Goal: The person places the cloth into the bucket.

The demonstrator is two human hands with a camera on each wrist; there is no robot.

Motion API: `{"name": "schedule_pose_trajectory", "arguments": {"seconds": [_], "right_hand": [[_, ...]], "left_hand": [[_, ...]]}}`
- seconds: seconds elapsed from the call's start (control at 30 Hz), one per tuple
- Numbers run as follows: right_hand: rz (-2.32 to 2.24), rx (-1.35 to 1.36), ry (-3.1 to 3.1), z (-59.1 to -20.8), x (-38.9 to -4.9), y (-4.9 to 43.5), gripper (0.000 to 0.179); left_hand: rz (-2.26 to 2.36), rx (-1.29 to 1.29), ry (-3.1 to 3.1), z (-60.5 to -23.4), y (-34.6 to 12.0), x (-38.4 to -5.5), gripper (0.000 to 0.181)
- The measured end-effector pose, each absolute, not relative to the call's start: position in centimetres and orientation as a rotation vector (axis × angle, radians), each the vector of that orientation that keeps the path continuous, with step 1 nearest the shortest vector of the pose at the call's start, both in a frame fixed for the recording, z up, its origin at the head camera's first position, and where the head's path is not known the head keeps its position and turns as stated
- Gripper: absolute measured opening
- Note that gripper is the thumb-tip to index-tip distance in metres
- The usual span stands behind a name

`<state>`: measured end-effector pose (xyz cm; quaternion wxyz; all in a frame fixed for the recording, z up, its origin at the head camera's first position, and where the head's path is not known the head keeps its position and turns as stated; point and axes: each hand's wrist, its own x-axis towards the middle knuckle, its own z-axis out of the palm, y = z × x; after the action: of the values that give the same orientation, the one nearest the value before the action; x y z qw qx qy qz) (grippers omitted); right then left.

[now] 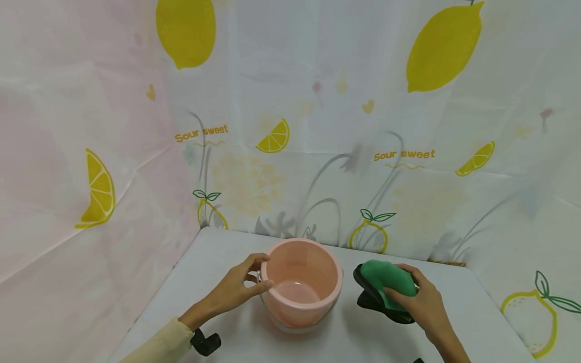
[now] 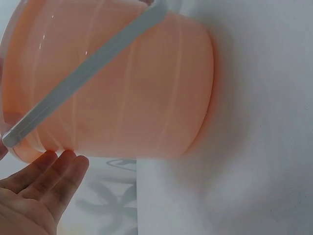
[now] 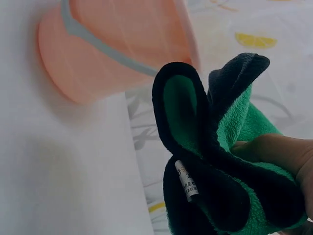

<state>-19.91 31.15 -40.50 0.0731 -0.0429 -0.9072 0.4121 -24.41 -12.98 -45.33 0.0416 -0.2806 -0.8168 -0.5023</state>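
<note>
A pink bucket (image 1: 301, 282) with a pale handle (image 2: 85, 76) stands upright on the white table, and its inside shows nothing in it. My left hand (image 1: 238, 285) grips the bucket at the left of its rim, thumb and fingers spread along it. In the left wrist view, fingertips (image 2: 73, 169) rest against the bucket's side. To the right of the bucket, my right hand (image 1: 422, 297) holds a folded green towel (image 1: 388, 280) with black edging, held above the table. A small white label (image 3: 187, 181) sticks out from the towel's edge in the right wrist view.
The white table (image 1: 227, 252) runs back to a hanging cloth (image 1: 295, 191) printed with lemons and the words "Sour sweet". More of this cloth stands at the left and right sides. A black strap piece (image 1: 206, 344) sits at my left wrist.
</note>
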Motion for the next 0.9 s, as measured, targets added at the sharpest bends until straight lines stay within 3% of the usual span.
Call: {"name": "schedule_pose_trajectory", "arguments": {"seconds": [0.9], "right_hand": [[1.277, 0.007, -2.647, -36.9, -20.3, 28.4, 0.078]], "left_hand": [[-1.540, -0.881, -2.475, -45.5, -13.0, -24.4, 0.055]]}}
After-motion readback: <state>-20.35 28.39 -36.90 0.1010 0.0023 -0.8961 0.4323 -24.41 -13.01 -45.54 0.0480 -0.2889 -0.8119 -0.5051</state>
